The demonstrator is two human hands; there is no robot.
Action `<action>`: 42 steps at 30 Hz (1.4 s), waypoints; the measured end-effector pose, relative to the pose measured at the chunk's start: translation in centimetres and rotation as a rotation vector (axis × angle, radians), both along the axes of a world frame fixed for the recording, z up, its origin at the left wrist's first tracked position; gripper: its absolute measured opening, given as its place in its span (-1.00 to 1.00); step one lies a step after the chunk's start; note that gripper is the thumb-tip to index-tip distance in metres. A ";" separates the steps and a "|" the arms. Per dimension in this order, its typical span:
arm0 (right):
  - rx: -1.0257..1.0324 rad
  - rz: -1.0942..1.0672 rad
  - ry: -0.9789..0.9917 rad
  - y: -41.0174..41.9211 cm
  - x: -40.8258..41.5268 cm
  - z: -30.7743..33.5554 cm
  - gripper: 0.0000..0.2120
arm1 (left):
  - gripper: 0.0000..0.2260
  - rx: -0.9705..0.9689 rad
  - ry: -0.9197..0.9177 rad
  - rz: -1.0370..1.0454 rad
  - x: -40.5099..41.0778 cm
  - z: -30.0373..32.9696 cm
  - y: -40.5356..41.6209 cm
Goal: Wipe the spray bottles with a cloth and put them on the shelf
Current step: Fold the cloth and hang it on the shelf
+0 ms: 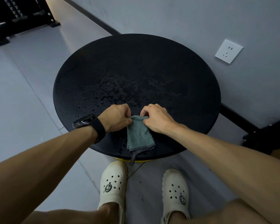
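Note:
A small teal cloth (138, 135) with a dark checked hem and a hanging loop lies folded at the near edge of a round black table (136, 65). My left hand (116, 118), with a black watch on the wrist, pinches the cloth's top left corner. My right hand (155, 118) pinches its top right corner. Water droplets (113, 89) cover the middle of the tabletop. No spray bottle and no shelf are in view.
The table stands against a grey wall with a white power socket (228, 51) at the right. A black rack (14, 15) stands on the floor at the far left. Black metal bars (242, 122) run at the right. My feet in white clogs (113, 183) are below.

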State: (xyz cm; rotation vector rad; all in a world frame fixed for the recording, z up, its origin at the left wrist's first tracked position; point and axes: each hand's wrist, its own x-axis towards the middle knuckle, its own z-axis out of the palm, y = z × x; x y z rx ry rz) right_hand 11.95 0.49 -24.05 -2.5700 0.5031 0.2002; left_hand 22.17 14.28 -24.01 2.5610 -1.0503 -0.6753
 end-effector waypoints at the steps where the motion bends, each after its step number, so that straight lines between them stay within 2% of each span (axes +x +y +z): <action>1: 0.001 -0.005 -0.013 0.0 -0.2 0.1 -0.81 | -0.89 -0.009 0.011 0.001 -0.1 0.1 0.0; 5: 0.056 -0.022 -0.040 0.0 -0.6 0.5 -0.80 | -0.72 -0.036 0.044 -0.024 -0.5 0.3 0.1; 9: 0.084 -0.029 -0.015 0.0 -0.7 0.2 -0.74 | -0.83 -0.024 0.000 -0.056 -0.5 0.2 0.2; 17: 0.181 -0.111 -0.037 -0.4 -1.6 1.1 -0.85 | -0.85 -0.125 0.079 0.005 -1.0 0.9 0.9; 24: 0.240 -0.130 -0.049 -0.6 -2.2 1.6 -0.90 | -0.96 -0.166 0.108 0.006 -1.2 1.6 1.2; 32: 0.235 -0.137 -0.067 -0.5 -3.0 3.1 -0.89 | -0.96 -0.199 0.186 0.017 -1.6 3.2 1.5; 42: 0.171 -0.118 -0.138 -0.4 -5.3 9.2 -0.91 | -0.91 -0.170 0.059 -0.081 -3.5 9.6 1.7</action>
